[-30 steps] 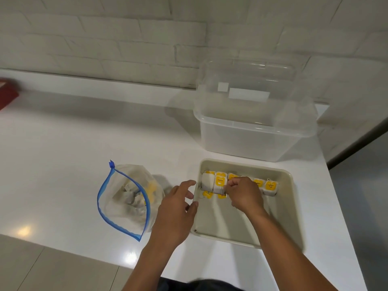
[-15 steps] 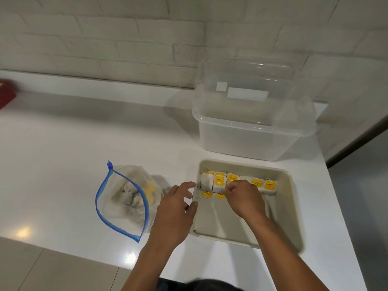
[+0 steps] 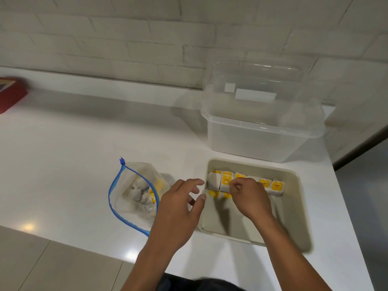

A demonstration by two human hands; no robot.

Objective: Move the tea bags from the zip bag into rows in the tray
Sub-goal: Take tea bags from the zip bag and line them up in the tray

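Seating the tea bag under your right hand is the job now: your fingers are curled down on it at the start of a second row, though whether they pinch the bag or only its string cannot be told. Press it flat and square against the back row of tea bags, which runs along the far wall of the beige tray, so the yellow tags face up and line up with the two tags already showing just in front of that row. Tuck the string under, or it will likely snag the next bag. Your left hand hovers at the tray's left rim with fingers loosely spread, holding nothing; rest it on the rim to stop the tray sliding. More bags lie crumpled in the open zip bag just to the left on the white counter. A clear lidded tub stands behind the tray.
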